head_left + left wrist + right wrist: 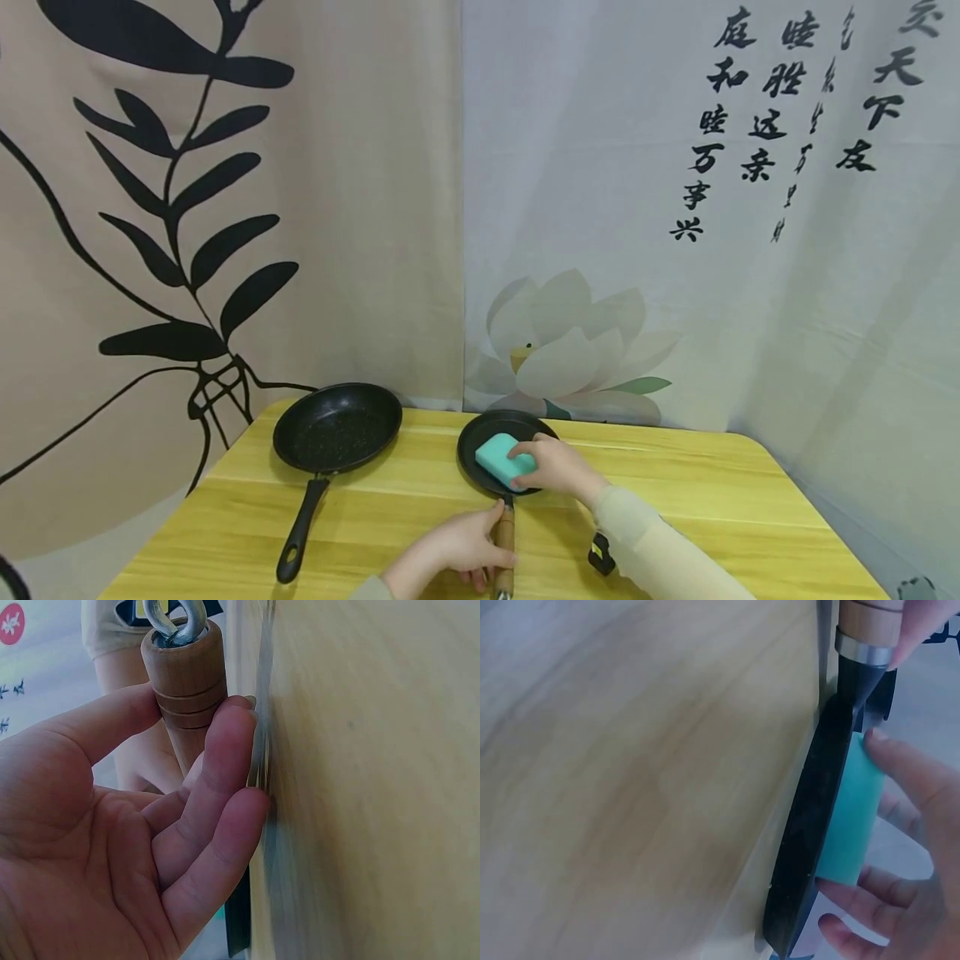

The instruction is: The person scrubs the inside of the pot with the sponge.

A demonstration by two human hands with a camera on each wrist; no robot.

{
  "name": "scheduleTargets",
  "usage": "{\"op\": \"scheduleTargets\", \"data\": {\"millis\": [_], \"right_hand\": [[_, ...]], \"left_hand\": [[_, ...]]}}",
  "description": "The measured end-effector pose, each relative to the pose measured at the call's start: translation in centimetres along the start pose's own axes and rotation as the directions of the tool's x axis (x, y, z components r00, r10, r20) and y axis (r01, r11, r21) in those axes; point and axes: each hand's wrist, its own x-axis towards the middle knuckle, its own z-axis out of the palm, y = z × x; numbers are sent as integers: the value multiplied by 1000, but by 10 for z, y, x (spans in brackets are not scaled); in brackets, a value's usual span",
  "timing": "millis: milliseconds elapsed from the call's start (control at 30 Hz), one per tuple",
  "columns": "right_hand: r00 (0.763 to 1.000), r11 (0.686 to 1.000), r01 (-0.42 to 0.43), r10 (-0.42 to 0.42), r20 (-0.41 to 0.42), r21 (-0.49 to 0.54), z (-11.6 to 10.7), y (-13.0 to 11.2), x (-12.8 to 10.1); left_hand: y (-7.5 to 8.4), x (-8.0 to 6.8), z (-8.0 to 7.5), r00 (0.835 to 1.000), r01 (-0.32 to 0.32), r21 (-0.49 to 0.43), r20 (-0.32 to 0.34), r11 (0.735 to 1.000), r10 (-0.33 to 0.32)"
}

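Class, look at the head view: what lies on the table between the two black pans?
Nothing: between the larger pan and the small pan holding the sponge, only bare yellow table shows.

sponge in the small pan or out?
In. The teal sponge lies inside the small pan, with the right hand gripping it.

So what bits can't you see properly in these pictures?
- Small pan floor: head view, covered by the sponge and right hand.
- Its wooden handle: head view, left hand wraps part; the end is cut by the bottom edge.
- Table: right wrist view, blurred.
- Black thing by the right sleeve: head view, too small to tell.
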Motion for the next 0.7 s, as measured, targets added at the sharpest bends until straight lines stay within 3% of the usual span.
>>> {"op": "scheduleTargets", "data": {"millis": [700], "right_hand": [[999, 1000, 18, -18, 39, 12, 0, -7, 7]], "left_hand": [[0, 0, 0, 1000, -7, 8, -4, 1000, 7]]}}
